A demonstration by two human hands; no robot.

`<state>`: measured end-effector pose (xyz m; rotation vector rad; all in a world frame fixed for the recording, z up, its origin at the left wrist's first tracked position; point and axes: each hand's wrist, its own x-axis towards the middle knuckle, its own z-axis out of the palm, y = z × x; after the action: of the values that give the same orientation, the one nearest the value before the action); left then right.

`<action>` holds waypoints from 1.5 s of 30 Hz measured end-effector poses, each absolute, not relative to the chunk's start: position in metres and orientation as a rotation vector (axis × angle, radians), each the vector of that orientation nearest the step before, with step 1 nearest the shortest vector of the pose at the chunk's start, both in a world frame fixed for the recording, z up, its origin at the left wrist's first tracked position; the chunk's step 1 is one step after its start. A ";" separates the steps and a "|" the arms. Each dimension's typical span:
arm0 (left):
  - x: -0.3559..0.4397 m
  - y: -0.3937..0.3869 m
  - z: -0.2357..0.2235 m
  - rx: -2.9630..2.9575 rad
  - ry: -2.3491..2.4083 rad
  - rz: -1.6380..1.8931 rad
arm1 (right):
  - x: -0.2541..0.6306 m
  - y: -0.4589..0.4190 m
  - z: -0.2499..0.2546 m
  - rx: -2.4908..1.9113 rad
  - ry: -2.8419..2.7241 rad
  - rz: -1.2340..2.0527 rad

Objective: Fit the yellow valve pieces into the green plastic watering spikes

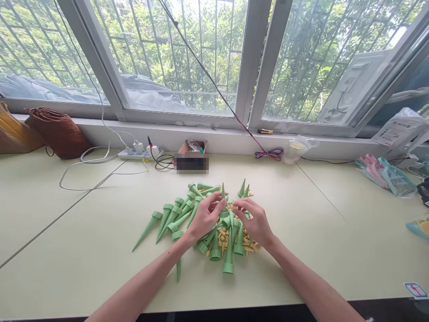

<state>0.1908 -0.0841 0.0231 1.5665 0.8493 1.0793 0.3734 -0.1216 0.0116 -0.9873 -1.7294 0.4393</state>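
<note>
My left hand (205, 215) is closed on a green plastic watering spike (223, 193), held upright with its tip up and its ribbed collar down. Close beside it, my right hand (256, 220) pinches a small pale-yellow plastic piece (231, 206) near the spike's side; whether the two touch I cannot tell. Below both hands lies a pile of green spikes (228, 255) mixed with small yellow plastic pieces (223, 239). More loose spikes (172, 219) lie to the left, pointing toward me. Two spikes (241, 188) stand tip up behind the pile.
A power strip (125, 154) with cables, a small open box (192, 147) and a coil of red-black wire (269, 154) line the window side. A brown bag (58, 132) is at the left, a plastic cup (295, 151) at the back, and bagged items (385, 174) at the right.
</note>
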 end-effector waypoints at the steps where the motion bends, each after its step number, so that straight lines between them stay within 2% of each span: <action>1: 0.191 -0.084 0.024 1.568 0.848 1.076 | 0.374 -0.121 0.012 -0.981 -1.731 0.437; 45: 0.189 -0.083 0.021 1.737 0.865 1.071 | 0.372 -0.121 0.007 -1.012 -1.798 0.418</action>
<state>0.1887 -0.0829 0.0211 1.7366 0.8649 1.0712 0.3725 -0.1211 0.0066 -1.0115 -1.7984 0.4180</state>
